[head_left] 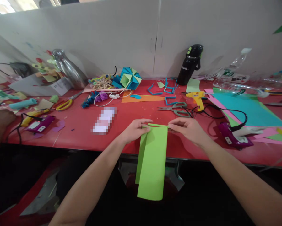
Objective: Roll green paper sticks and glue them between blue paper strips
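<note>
A folded sheet of lime-green paper [154, 163] hangs between my hands, over the front edge of the red table [79, 135]. My left hand [137, 129] pinches its upper left corner between thumb and fingers. At the upper right corner, my right hand [184, 127] grips the paper the same way. Along the top edge the paper shows a narrow folded strip. Its lower part drops below the table's edge, with a second layer visible behind on the left. Just beyond my right hand lie grey-green-handled scissors [182, 112].
A yellow glue gun [197, 99] and purple power box [234, 135] with cable lie right. Blue paper sheets [249, 108] and a black bottle [190, 65] stand behind. Left are a pixelated rectangle [104, 120], a steel jug [70, 70] and another person's arm [1, 125].
</note>
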`<state>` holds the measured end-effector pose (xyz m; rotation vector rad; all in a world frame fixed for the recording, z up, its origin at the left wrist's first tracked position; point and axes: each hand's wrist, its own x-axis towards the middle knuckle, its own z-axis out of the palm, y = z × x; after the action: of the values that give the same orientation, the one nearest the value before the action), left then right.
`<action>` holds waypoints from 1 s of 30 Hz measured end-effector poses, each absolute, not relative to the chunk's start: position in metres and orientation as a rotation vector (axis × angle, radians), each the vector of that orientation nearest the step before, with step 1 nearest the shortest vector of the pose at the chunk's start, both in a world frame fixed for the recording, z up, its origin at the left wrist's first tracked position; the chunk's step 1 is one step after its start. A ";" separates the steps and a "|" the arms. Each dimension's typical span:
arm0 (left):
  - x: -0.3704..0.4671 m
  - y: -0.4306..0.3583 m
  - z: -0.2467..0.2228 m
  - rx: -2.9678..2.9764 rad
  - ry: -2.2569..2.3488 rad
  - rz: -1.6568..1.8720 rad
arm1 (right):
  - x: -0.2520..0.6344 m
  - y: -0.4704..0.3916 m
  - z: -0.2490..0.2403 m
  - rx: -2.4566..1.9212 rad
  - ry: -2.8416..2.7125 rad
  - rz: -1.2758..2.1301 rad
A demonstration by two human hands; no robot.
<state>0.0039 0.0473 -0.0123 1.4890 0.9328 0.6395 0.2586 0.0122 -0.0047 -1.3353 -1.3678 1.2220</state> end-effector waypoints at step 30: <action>0.008 0.045 -0.010 1.440 0.777 0.678 | 0.252 0.009 -0.006 -1.224 -1.252 1.452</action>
<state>0.0082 0.0445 -0.0098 1.4396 0.7768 0.6783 0.2516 0.0094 -0.0061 -1.2241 -1.2517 1.4519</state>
